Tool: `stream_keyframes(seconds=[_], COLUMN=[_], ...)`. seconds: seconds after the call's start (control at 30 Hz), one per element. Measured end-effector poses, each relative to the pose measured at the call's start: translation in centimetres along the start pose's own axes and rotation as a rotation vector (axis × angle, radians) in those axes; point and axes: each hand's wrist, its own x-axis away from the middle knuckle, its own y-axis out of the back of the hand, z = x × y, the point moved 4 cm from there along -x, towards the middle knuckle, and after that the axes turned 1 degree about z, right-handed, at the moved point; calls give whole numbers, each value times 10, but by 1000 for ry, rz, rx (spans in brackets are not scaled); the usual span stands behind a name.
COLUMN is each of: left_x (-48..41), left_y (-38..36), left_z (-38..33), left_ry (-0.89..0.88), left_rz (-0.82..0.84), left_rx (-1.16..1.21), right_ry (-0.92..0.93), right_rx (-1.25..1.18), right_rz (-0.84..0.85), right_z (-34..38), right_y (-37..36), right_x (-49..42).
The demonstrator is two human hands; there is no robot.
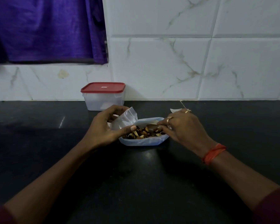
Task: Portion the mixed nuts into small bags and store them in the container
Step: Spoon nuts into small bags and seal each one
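A shallow pale-blue tub (142, 142) of mixed nuts (140, 135) sits on the black counter in the middle. My left hand (107, 128) holds a small clear plastic bag (124, 121) at the tub's left rim, thumb on its front. My right hand (183, 126) reaches into the tub from the right and grips a metal spoon (151, 126) whose bowl lies over the nuts. Behind them, a translucent container with a shut red lid (103, 96) stands against the wall.
A bit of white plastic (175, 110) lies on the counter behind my right hand. The black counter (136, 175) ends at a white marble-tiled wall (200, 62). A purple curtain (47, 29) hangs at the upper left.
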Motion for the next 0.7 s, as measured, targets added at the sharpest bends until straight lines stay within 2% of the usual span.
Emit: stream_keyframes(seconds=[0.13, 0.37, 0.7], left_x=[0, 1, 3], left_y=[1, -3, -9], left_z=[2, -1, -4], left_ry=[-8, -6, -27], left_rz=[19, 56, 63], left_rx=[-4, 15, 8], right_ry=[-199, -466, -658], right_rx=[-246, -409, -562], right_rz=[47, 87, 227], right_z=[-2, 3, 5], right_y=[-5, -11, -15], right_x=[1, 3, 3])
